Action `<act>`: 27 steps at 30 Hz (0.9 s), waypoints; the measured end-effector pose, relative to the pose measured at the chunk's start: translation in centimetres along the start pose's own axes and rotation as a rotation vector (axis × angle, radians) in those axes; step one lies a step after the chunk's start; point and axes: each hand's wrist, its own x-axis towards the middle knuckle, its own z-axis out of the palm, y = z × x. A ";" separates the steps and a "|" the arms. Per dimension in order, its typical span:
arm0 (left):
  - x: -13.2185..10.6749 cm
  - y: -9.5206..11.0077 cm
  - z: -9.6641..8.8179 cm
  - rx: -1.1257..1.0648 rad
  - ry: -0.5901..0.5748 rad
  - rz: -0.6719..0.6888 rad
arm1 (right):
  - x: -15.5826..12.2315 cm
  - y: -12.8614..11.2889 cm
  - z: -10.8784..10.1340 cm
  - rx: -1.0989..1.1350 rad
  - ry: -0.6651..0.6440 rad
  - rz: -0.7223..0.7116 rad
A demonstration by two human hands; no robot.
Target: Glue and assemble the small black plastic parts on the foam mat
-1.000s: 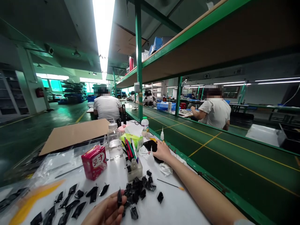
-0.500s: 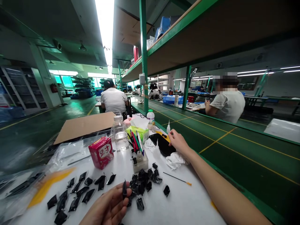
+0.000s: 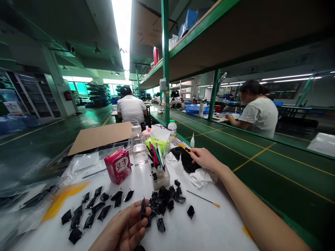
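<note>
Right hand shifted rightward, more of black tray exposed.

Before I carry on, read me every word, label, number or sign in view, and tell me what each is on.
"又寸", stylised: on the red box, in the pale patch on its side; the smaller marks on the box are too small to read.
Green-capped bottle: label too small to read.
Dark cap on the seated person ahead: light mark, unreadable.
I can read nothing else.

One held black piece, one red box, two pointed-nozzle bottles
</note>
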 end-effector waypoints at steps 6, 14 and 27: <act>0.6 -0.4 -0.6 -0.011 -0.026 0.012 | -0.4 -1.0 -0.6 0.012 0.139 -0.024; -0.3 -0.7 -0.6 0.062 -0.152 0.005 | -2.5 -3.5 -0.5 0.084 0.453 -0.142; 1.3 -1.8 -1.5 0.013 -0.316 -0.066 | -4.2 -5.3 -0.1 0.089 0.576 -0.340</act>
